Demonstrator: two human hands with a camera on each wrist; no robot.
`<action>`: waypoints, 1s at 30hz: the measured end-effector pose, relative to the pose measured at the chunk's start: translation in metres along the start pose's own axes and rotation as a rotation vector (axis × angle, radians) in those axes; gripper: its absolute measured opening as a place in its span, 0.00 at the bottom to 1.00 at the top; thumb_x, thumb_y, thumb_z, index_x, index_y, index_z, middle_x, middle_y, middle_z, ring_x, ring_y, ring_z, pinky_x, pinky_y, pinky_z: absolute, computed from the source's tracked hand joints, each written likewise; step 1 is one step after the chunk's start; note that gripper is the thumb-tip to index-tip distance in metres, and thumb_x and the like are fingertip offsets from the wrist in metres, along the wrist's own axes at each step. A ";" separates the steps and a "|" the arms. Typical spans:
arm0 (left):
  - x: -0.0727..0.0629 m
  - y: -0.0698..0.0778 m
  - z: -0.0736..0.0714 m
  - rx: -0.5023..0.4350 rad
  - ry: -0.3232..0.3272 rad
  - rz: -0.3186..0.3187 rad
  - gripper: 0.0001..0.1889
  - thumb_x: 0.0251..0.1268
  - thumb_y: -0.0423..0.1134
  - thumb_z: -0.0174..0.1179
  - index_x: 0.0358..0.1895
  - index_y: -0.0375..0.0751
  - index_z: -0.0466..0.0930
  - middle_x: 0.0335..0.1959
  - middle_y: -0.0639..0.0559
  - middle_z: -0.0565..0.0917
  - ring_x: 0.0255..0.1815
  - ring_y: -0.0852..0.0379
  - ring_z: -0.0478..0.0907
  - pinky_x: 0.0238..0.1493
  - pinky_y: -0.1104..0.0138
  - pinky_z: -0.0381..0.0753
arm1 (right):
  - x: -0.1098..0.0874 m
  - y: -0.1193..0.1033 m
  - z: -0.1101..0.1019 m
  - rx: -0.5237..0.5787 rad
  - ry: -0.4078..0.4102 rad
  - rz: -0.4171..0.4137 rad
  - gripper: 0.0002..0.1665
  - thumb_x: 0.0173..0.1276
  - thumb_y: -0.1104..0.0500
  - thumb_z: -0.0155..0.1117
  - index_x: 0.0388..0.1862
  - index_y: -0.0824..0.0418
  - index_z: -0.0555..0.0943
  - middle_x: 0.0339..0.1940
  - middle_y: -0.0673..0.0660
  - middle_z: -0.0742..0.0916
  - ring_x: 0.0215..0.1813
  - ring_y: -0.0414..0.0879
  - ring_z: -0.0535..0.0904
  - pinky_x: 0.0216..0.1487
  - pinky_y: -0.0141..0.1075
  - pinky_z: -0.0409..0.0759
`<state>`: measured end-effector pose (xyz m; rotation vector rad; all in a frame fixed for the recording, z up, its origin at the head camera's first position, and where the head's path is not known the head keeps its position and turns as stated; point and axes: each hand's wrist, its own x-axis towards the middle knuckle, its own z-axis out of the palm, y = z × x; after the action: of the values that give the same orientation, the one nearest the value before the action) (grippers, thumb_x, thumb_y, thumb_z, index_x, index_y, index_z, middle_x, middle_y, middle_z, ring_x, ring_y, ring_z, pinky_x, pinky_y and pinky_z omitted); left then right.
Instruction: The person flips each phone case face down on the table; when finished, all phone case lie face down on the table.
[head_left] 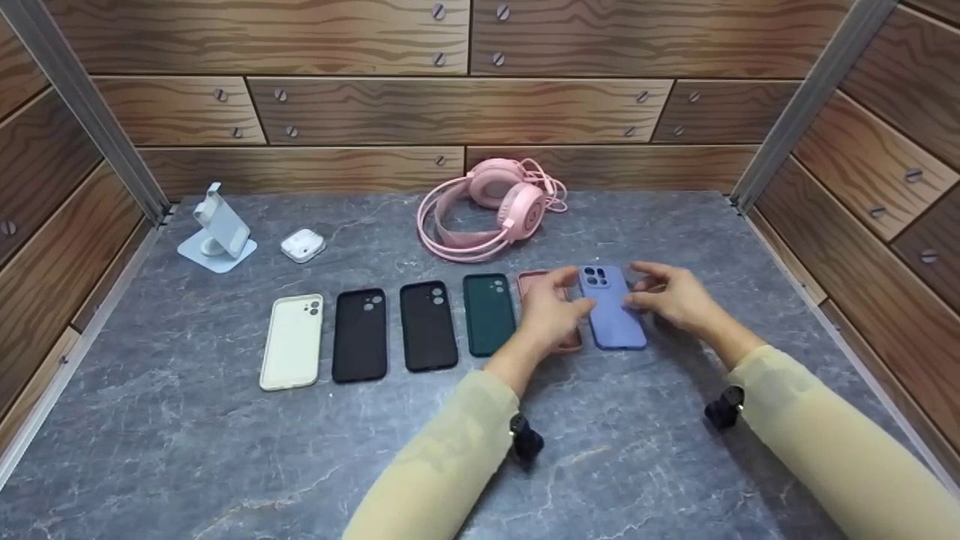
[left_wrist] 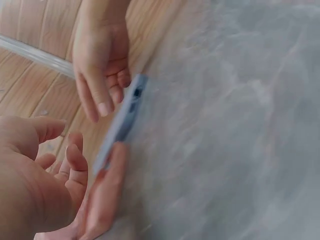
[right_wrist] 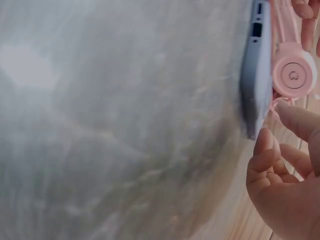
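Observation:
A lavender-blue phone case [head_left: 616, 315] lies on the grey marbled table, camera cutouts at its far end. My left hand [head_left: 551, 311] hovers over a pink phone case [head_left: 571, 346], hiding much of it. Its thumb and fingers are loosely bent by the lavender case's left edge, holding nothing. On the other side, my right hand [head_left: 675, 296] is beside that case's right edge, with thumb and index finger spread. In the right wrist view, its fingers [right_wrist: 265, 165] are bent near the case's end without gripping it; whether a fingertip touches it I cannot tell.
Leftward in a row lie a dark green case [head_left: 490, 319], two black cases [head_left: 429, 330] and a cream-white case [head_left: 292, 345]. Behind them are pink headphones [head_left: 495, 214], a small white earphone box [head_left: 303, 245] and a pale blue stand [head_left: 223, 229]. Wood-patterned walls enclose the table.

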<state>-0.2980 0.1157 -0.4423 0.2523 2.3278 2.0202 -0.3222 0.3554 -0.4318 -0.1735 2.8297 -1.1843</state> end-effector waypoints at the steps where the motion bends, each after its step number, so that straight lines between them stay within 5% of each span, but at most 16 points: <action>1: 0.001 0.001 -0.006 -0.009 0.007 0.019 0.28 0.65 0.29 0.72 0.69 0.35 0.80 0.60 0.41 0.85 0.61 0.44 0.82 0.55 0.66 0.82 | 0.000 -0.003 0.000 0.008 0.006 -0.004 0.42 0.72 0.59 0.75 0.78 0.72 0.69 0.51 0.67 0.87 0.50 0.50 0.84 0.44 0.27 0.82; 10: -0.002 0.000 -0.053 0.097 0.015 0.088 0.23 0.66 0.32 0.72 0.64 0.35 0.84 0.48 0.43 0.89 0.39 0.60 0.83 0.39 0.72 0.82 | 0.002 -0.027 0.017 0.056 -0.003 -0.085 0.39 0.72 0.60 0.74 0.77 0.71 0.72 0.52 0.68 0.88 0.45 0.45 0.86 0.44 0.28 0.82; 18: -0.005 -0.013 -0.072 0.217 -0.007 0.081 0.22 0.68 0.32 0.71 0.64 0.35 0.84 0.43 0.46 0.87 0.30 0.62 0.79 0.32 0.70 0.81 | 0.006 -0.044 0.039 0.065 -0.039 -0.112 0.37 0.72 0.60 0.74 0.76 0.70 0.73 0.50 0.65 0.89 0.48 0.50 0.86 0.43 0.29 0.81; 30: 0.001 -0.034 -0.076 0.271 -0.041 0.058 0.25 0.64 0.32 0.74 0.64 0.33 0.84 0.45 0.45 0.88 0.45 0.53 0.84 0.49 0.64 0.83 | 0.012 -0.040 0.060 0.100 -0.086 -0.107 0.38 0.70 0.61 0.76 0.75 0.73 0.73 0.46 0.62 0.89 0.43 0.44 0.84 0.40 0.28 0.79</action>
<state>-0.3126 0.0366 -0.4648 0.3716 2.5926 1.6984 -0.3245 0.2833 -0.4452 -0.3649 2.7105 -1.3015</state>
